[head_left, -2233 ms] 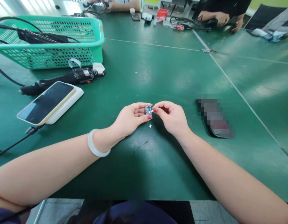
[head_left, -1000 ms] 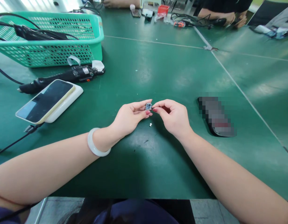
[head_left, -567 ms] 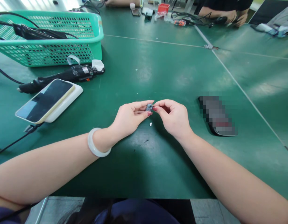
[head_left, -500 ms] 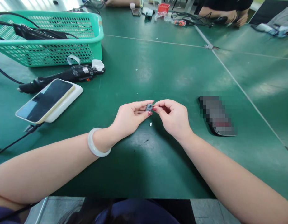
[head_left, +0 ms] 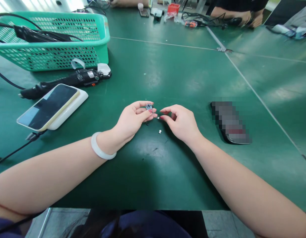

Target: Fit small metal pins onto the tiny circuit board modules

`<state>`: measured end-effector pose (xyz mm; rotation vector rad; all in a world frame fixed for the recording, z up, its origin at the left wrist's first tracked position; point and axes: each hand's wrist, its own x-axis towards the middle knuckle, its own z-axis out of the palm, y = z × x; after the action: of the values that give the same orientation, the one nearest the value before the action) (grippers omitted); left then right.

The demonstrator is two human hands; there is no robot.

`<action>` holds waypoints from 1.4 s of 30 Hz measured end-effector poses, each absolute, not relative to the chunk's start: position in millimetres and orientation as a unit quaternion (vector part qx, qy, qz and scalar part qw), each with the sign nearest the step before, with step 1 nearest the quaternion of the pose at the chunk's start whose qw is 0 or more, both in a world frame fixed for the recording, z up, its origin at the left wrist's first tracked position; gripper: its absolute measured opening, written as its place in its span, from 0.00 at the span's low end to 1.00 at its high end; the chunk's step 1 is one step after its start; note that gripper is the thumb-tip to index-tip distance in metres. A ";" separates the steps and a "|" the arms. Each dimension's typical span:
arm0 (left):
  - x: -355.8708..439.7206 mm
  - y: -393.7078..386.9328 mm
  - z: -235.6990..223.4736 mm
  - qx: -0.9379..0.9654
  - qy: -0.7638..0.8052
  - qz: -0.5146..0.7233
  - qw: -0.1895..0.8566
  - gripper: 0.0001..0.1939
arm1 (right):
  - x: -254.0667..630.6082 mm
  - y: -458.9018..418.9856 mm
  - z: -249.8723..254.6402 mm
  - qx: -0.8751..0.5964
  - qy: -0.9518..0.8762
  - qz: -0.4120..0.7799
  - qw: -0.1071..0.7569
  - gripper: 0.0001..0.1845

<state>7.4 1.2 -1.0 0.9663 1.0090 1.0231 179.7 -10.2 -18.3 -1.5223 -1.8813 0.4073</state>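
Note:
My left hand (head_left: 134, 119) is closed on a small grey-blue part (head_left: 149, 106) that looks like a little circuit module, pinched between thumb and fingers. Close by on the right, the thumb and forefinger of my right hand (head_left: 181, 120) pinch a tiny light piece (head_left: 157, 117); its kind is too small to make out. The fingertips of the two hands are a short gap apart. Below them on the green tabletop lies a small white piece (head_left: 160, 131) with an irregular outline.
At left are a phone (head_left: 48, 107) on a white box, a black electric screwdriver (head_left: 75, 79) and a green basket (head_left: 68, 56) with corded tools. A black, blurred-out object (head_left: 231, 124) lies at right. Across the table, another person's hands (head_left: 249, 19) are near cables.
My left hand has moved slightly left and up with the grey-blue part, away from my right fingertips. A tiny light piece now shows at my right fingertips.

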 end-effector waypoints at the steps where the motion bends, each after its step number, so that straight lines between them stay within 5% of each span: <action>1: 7.2 2.1 -1.9 0.413 0.446 0.458 0.649 0.10 | 179.6 -8.7 -19.4 -0.582 -0.738 0.145 0.309 0.05; 8: 7.1 4.2 -3.5 0.388 0.449 0.477 0.648 0.13 | 171.4 -3.4 -18.8 -0.586 -0.770 0.113 0.224 0.06; 42: 5.3 5.0 -10.4 0.425 0.441 0.501 0.611 0.16 | 172.3 11.8 -20.6 -0.536 -0.809 0.089 0.224 0.10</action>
<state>5.3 5.0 -10.4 0.9814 1.0184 1.1560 172.3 11.8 -20.6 -1.4778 -2.2335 0.2462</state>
